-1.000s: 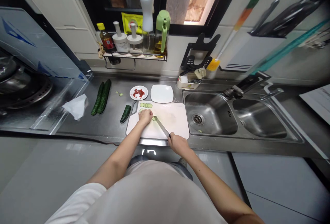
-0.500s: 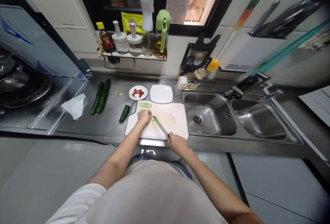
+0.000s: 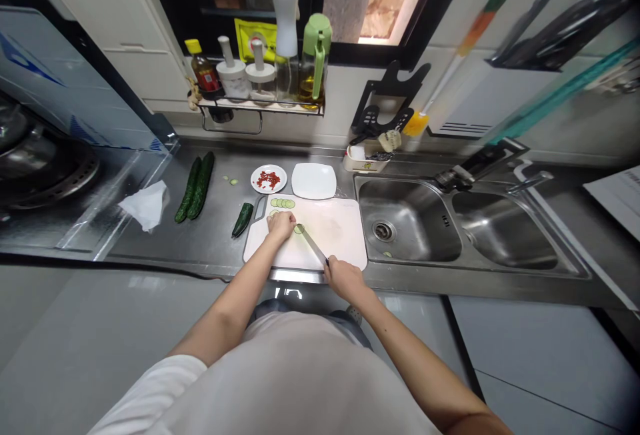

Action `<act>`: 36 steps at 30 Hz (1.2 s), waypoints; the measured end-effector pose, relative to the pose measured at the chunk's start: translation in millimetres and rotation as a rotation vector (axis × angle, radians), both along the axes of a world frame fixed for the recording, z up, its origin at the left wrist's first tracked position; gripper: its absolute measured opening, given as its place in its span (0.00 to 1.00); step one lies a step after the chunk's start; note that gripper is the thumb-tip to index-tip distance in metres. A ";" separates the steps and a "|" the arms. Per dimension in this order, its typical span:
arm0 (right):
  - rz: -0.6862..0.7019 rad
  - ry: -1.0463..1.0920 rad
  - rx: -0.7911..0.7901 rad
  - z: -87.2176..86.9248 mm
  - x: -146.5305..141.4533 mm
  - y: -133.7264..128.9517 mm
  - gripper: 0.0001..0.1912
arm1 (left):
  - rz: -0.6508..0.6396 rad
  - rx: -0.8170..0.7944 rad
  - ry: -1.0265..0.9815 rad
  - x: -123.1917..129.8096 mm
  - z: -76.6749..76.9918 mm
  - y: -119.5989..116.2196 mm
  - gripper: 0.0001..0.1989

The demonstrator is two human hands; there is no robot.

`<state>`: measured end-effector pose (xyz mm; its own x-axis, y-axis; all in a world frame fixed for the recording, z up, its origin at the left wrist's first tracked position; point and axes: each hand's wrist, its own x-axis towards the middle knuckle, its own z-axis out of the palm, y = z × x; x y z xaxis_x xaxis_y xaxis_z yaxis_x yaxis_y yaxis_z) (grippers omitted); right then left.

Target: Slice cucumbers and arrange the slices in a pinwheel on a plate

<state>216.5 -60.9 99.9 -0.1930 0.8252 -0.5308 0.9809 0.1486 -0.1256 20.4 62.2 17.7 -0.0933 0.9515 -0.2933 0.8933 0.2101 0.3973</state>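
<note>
My right hand (image 3: pixel 345 278) is closed around the handle of a knife (image 3: pixel 314 244), whose blade slants up and left over the white cutting board (image 3: pixel 340 235). Beside the blade's tip lies a thin cucumber slice (image 3: pixel 299 229). My left hand (image 3: pixel 281 223) rests on the board just left of that slice, fingers drawn together; what they hold, if anything, is hidden. Beyond it a row of cucumber slices (image 3: pixel 283 203) overlaps near the board's top edge, with another slice partly covered by the hand. A cut cucumber piece (image 3: pixel 243 220) lies left of the board.
Behind the board stand a plate of chopped red pieces (image 3: pixel 269 179) and a white square plate (image 3: pixel 313 180). Two whole cucumbers (image 3: pixel 195 188) and a crumpled white tissue (image 3: pixel 146 205) lie to the left. A double sink (image 3: pixel 407 221) is on the right; a bottle rack (image 3: pixel 263 109) hangs above.
The view has shifted very slightly. Both hands, the knife and the cucumber slices keep practically the same places.
</note>
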 end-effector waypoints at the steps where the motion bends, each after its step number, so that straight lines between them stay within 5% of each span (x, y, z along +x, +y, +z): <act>1: 0.001 0.001 0.003 -0.2 0.1 0.3 0.17 | 0.000 -0.001 0.000 0.0 0.2 0.1 0.06; 22: 0.058 -0.045 0.004 3.2 6.8 9.5 0.17 | -0.009 0.007 -0.012 -1.2 1.5 -0.9 0.05; 36: 0.011 -0.014 -0.055 11.3 24.1 -12.1 0.17 | -0.080 -0.005 0.045 2.2 10.4 -9.6 0.11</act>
